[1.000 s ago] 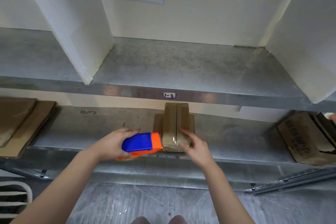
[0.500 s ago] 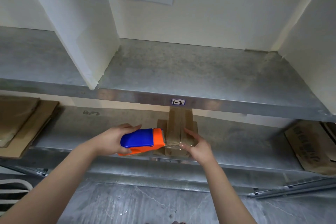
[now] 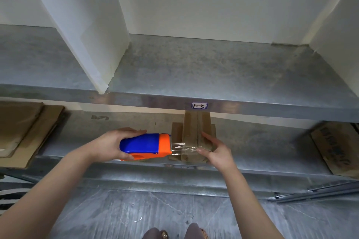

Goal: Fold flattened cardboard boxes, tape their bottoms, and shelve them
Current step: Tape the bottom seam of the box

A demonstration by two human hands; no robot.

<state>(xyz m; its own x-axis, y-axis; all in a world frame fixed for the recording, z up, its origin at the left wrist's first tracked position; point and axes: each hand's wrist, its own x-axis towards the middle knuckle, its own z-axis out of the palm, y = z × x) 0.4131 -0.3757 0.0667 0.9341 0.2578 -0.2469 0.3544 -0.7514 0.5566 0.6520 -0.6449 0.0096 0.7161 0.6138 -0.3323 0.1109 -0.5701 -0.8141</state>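
Our small brown box (image 3: 194,137) sits flaps-closed at the lower shelf's (image 3: 272,153) front edge. Clear tape (image 3: 182,148) spans from it to our blue-orange dispenser (image 3: 144,146).

Single head-worn wide-angle view, looking forward and down at metal shelving (image 3: 213,75) from close in front; left hand (image 3: 108,145) and right hand (image 3: 219,151) reaching in from the bottom edge to the lower shelf (image 3: 262,141); floor (image 3: 136,209) and shoes (image 3: 196,233) at the bottom border
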